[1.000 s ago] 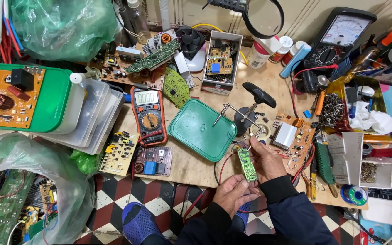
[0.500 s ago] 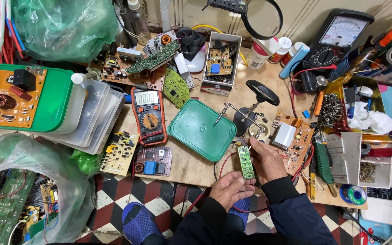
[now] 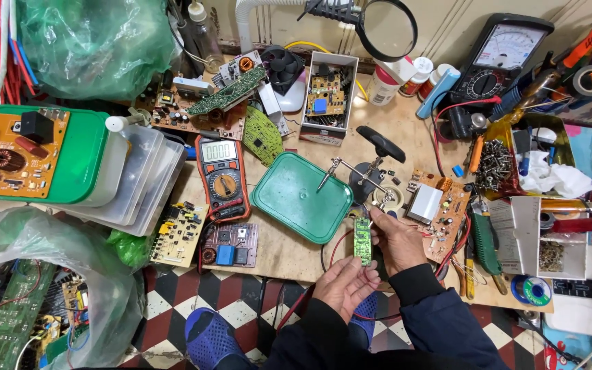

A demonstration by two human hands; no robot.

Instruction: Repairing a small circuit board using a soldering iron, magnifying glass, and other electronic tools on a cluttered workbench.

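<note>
A small narrow green circuit board stands upright between both hands near the front edge of the wooden workbench. My left hand pinches its lower end. My right hand grips its right side and top. A red wire loops by the board. Just above it stands a helping-hand clamp stand with a solder reel.
A green plastic lid lies left of the hands, an orange multimeter further left. Loose circuit boards, stacked plastic tubs, a magnifier lamp, an analog meter and trays of screws crowd the bench. Checkered floor below.
Both hands have lifted the small green board slightly toward the clamp stand; the left hand has shifted up under it. Nothing else moved.
</note>
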